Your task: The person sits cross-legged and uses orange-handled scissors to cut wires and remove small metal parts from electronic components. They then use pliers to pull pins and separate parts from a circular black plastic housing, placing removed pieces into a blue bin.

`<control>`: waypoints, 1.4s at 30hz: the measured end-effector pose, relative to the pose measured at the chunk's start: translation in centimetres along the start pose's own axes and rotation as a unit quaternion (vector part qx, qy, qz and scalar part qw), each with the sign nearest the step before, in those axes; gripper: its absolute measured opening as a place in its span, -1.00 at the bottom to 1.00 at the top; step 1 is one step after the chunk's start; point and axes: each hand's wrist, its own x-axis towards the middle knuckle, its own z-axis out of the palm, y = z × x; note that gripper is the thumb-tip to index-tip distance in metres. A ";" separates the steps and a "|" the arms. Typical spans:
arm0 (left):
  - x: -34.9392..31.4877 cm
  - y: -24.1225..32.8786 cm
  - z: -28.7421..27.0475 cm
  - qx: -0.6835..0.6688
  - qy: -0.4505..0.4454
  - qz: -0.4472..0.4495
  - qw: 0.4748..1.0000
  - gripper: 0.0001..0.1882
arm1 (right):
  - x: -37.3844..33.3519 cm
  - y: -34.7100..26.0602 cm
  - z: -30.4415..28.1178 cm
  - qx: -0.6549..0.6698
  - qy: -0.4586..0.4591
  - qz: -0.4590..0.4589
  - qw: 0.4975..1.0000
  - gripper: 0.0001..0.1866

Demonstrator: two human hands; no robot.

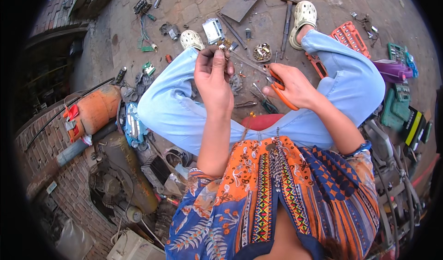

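My left hand [214,68] is closed, pinching a small part with brass-coloured and whitish bits [224,46] between thumb and fingers. What kind of part it is cannot be made out. My right hand [294,85] grips orange-handled long-nose pliers [279,87], their handles spread apart. The long, thin jaws point up and left, and their tips come close to the part in my left hand; whether they touch it is unclear. Beyond the pliers stands a round dish [262,53] of small metal pieces. On the ground below them lies a dark-green-handled tool [268,105].
A hammer [287,22] and a dark metal plate [242,5] lie ahead, with a silvery box [213,31] near my left shoe. To the right are an orange tool case [350,38] and green cases [398,104]. An orange cylinder [98,108] and scrap crowd the left.
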 end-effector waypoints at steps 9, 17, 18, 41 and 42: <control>-0.1 0.5 0.4 0.009 0.009 0.018 1.000 -0.91 | 0.4 0.1 0.5 0.004 0.009 -0.018 1.000 -0.48; -0.8 0.7 0.9 -0.034 -0.012 -0.087 0.996 -0.88 | 0.2 0.1 0.7 0.017 0.078 -0.033 0.996 -0.49; -0.8 0.6 1.0 -0.030 -0.004 -0.078 0.996 -0.89 | 0.2 0.2 0.8 0.015 0.094 -0.042 0.995 -0.49; -1.5 -1.1 2.3 0.053 0.011 -0.062 0.997 -0.93 | 1.3 -0.8 0.8 0.016 0.112 -0.036 0.993 -0.36; -1.9 -1.4 2.4 0.062 0.018 -0.047 0.997 -0.93 | 1.2 -0.8 1.0 0.029 0.117 -0.044 0.992 -0.35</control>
